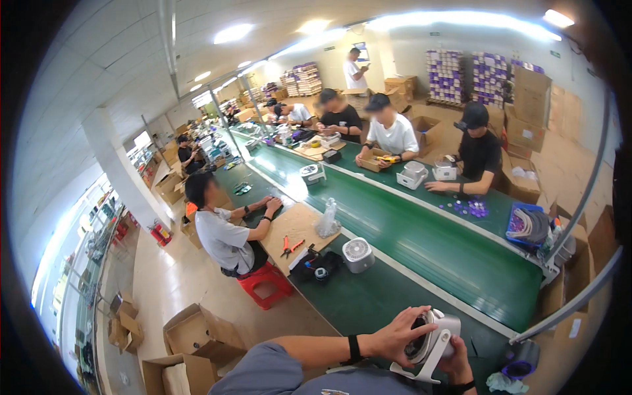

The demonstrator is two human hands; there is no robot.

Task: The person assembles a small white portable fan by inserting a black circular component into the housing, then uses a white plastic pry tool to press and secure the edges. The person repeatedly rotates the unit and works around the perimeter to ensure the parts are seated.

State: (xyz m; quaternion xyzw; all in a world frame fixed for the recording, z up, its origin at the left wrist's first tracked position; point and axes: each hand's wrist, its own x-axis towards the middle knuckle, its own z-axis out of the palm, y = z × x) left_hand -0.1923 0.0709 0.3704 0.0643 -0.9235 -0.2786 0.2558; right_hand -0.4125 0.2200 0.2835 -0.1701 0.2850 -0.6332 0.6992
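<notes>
Close to my body I hold a small white desk fan tilted on its side, its bracket stand pointing down. My left hand grips the rim around the dark round face, with the thumb and fingers spread across it. From behind and below, my right hand clasps the housing beside the bracket; part of that hand is hidden by the fan. Another white fan with a round grille stands on the green bench ahead. Left of it lie black parts with a small round motor-like piece.
A green conveyor belt runs along the bench. Red-handled pliers and a clear plastic bag lie on a brown board. A seated co-worker is at the left; others sit across the belt. A dark cylinder stands at my right.
</notes>
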